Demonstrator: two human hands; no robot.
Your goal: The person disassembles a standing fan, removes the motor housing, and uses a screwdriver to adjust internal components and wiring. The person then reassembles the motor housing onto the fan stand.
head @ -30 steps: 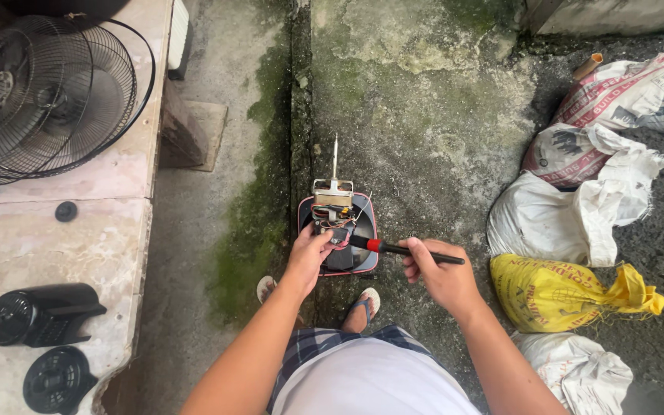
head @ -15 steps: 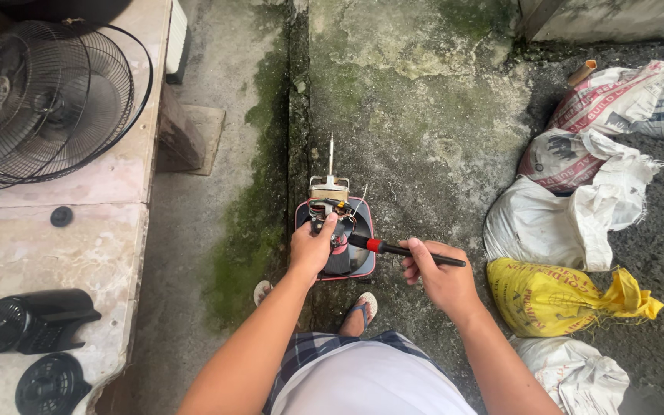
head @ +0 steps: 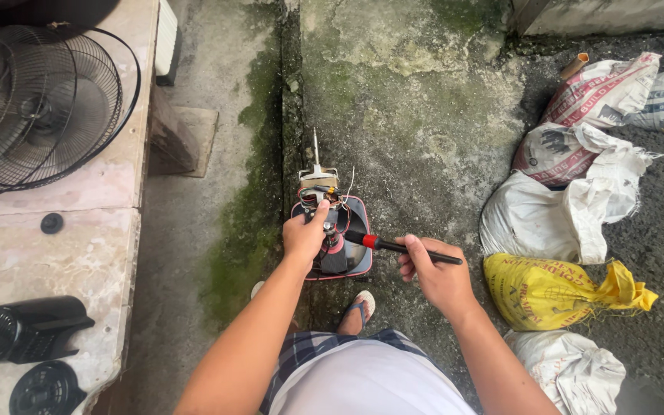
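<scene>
Left hand (head: 305,234) grip: fingers wrapped around the top of the exposed fan motor (head: 330,230), holding it steady over its dark base with a red rim. The metal shaft points up and away from the grip, with thin wires just beside it. The motor stands on the mossy concrete floor (head: 409,138), right in front of the person's sandalled foot (head: 359,307).

Right hand (head: 433,273) grip: closed on the black handle of a brush (head: 393,246) with a red collar. The brush head lies against the motor, just right of the left grip.

Change over the last second: the brush tip sits closer in against the motor body than before, and the left hand has shifted slightly higher on the housing. The motor itself has not moved on the floor. Judgement: the brushing of the motor is under way, with the work moving inward on the windings.

Left of both grips, well apart: a tabletop (head: 63,230) carrying a wire fan guard (head: 40,107) and two black fan housings (head: 28,330).

Containers, right of the right grip: white sacks (head: 547,215) and a yellow sack (head: 555,292), all knotted or folded shut; contents cannot be told.
</scene>
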